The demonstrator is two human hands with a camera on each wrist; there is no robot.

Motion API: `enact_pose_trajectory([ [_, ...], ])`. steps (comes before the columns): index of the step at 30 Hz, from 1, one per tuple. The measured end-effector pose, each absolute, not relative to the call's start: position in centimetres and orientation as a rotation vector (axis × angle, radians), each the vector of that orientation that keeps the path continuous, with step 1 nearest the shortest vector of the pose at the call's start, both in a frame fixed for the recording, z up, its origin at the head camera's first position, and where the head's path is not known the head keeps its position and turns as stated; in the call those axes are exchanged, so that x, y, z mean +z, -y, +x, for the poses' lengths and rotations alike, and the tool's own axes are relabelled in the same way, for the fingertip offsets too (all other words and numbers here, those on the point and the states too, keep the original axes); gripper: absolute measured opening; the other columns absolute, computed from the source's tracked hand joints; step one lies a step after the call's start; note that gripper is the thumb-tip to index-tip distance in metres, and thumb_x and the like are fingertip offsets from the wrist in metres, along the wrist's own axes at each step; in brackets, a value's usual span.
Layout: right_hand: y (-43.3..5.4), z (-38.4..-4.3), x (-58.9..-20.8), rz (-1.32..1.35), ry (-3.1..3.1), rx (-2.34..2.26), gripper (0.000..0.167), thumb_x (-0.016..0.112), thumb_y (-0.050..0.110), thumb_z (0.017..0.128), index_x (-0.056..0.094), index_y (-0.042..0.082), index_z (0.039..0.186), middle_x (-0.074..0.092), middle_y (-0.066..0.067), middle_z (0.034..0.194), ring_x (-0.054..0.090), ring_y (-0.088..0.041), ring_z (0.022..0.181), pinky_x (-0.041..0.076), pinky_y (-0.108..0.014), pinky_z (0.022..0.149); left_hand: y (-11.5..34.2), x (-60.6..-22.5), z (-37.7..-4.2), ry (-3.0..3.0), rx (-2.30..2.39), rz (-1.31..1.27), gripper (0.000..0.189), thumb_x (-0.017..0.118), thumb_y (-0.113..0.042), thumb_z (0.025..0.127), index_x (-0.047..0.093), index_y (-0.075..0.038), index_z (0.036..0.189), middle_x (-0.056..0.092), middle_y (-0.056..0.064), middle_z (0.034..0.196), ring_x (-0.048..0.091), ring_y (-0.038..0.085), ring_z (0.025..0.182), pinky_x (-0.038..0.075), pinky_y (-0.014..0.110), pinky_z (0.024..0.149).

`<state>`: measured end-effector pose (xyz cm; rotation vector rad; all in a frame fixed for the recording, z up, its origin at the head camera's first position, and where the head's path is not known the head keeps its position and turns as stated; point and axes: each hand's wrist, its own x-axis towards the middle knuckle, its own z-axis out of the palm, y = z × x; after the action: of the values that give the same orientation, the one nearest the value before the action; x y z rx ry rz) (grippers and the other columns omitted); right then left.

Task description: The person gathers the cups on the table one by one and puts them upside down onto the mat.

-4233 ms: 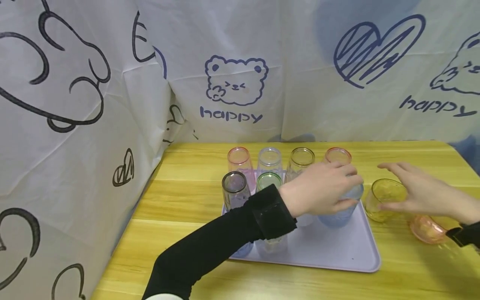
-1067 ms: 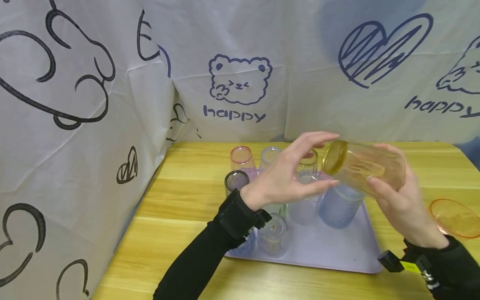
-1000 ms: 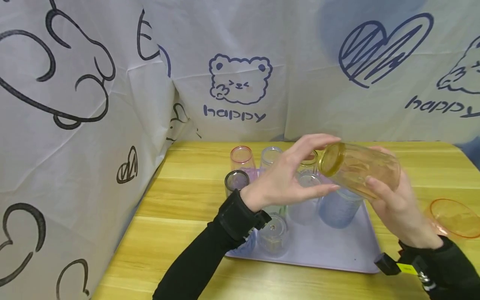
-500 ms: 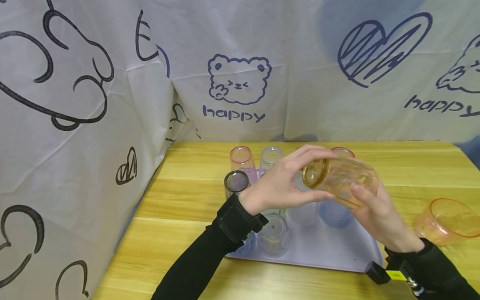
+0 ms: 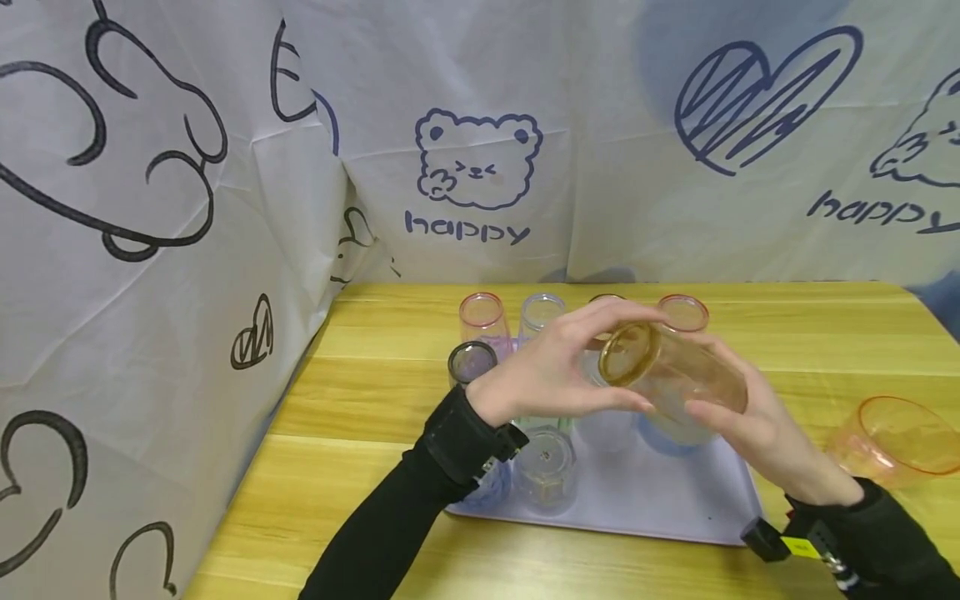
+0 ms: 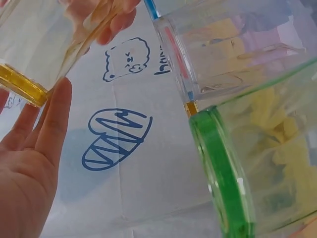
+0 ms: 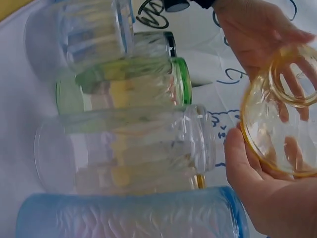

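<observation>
A tumbler of clear yellow glass [image 5: 686, 375] is held tilted above the tray, its thick base toward the left and its mouth toward the right. My left hand [image 5: 558, 362] grips the base end, fingers over the top and thumb beneath. Around the mouth end curls my right hand [image 5: 776, 437], its thumb on the near side. In the right wrist view the tumbler's yellow rim [image 7: 245, 126] faces the camera, with fingers seen through the glass. Below the tumbler, a blue glass [image 5: 667, 442] stands on the lilac tray [image 5: 678, 508], partly hidden.
Several upside-down glasses share the tray, including a clear one [image 5: 546, 475], a dark-based one [image 5: 472, 362] and a pink-based one [image 5: 482, 310]. A red-based glass [image 5: 684, 312] is at the back. An orange glass [image 5: 892, 442] sits mouth-up on the wooden table [image 5: 360, 400] to the right.
The yellow tumbler, earlier on the table, was picked up, tipped over and moved left above the tray. My left hand left the blue glass and came to the tumbler's base.
</observation>
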<state>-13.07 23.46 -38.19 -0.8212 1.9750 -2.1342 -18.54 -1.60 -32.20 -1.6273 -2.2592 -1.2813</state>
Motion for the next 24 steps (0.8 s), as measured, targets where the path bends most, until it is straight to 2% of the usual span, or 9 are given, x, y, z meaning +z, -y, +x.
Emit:
enact_pose_trajectory([
  [5,-23.7,-12.8,-37.5,-0.841,-2.062,-1.918,0.073,0.056,-0.009,0.094,0.026,0.01,0.157,0.041,0.007,0.159,0.044,0.002,0.141,0.043,-0.013,0.108,1.8,-32.3,-18.4,2.306,-1.414,-1.618,0.08,0.088,-0.018,0.078,0.047,-0.008,0.145,0.052,0.008,0.146,0.057,0.012,0.125,0.053,0.015,0.095],
  [7,-23.7,-12.7,-37.3,-0.849,-2.107,-1.816,0.076,0.057,-0.008,0.093,0.024,0.012,0.159,0.042,0.007,0.158,0.046,0.001,0.139,0.046,-0.015,0.106,1.7,-32.4,-18.3,2.314,-1.45,-1.622,0.08,0.087,-0.016,0.078,0.046,-0.008,0.146,0.051,0.009,0.146,0.059,0.013,0.122,0.054,0.015,0.095],
  [13,-23.2,-12.3,-37.5,-0.914,-2.16,-1.653,0.076,0.063,-0.008,0.091,0.029,0.011,0.157,0.056,0.009,0.143,0.061,-0.006,0.122,0.057,-0.029,0.093,1.6,-32.7,-18.0,2.32,-1.486,-1.626,0.076,0.084,-0.014,0.081,0.046,-0.007,0.146,0.052,0.01,0.142,0.063,0.014,0.12,0.053,0.015,0.096],
  [16,-22.9,-12.1,-38.1,-0.946,-2.146,-1.694,0.076,0.064,-0.012,0.089,0.031,0.008,0.154,0.059,0.009,0.139,0.063,-0.006,0.12,0.058,-0.028,0.091,1.9,-32.9,-17.8,2.307,-1.426,-1.627,0.073,0.083,-0.015,0.083,0.047,-0.006,0.146,0.052,0.011,0.142,0.063,0.014,0.121,0.052,0.014,0.098],
  [21,-22.4,-11.8,-39.2,-1.005,-2.177,-1.783,0.082,0.068,-0.017,0.081,0.034,0.006,0.152,0.058,0.008,0.14,0.061,-0.004,0.122,0.054,-0.02,0.095,3.1,-33.3,-17.3,2.349,-1.234,-1.572,0.064,0.076,-0.021,0.09,0.047,-0.008,0.146,0.053,0.008,0.145,0.056,0.013,0.129,0.046,0.016,0.107],
  [24,-21.9,-11.6,-39.9,-1.076,-2.181,-1.858,0.085,0.071,-0.021,0.075,0.035,-0.001,0.149,0.057,0.005,0.14,0.059,-0.004,0.124,0.051,-0.017,0.099,4.2,-33.8,-16.6,2.399,-1.043,-1.508,0.057,0.071,-0.027,0.095,0.049,-0.01,0.145,0.054,0.006,0.144,0.054,0.012,0.131,0.043,0.015,0.11],
])
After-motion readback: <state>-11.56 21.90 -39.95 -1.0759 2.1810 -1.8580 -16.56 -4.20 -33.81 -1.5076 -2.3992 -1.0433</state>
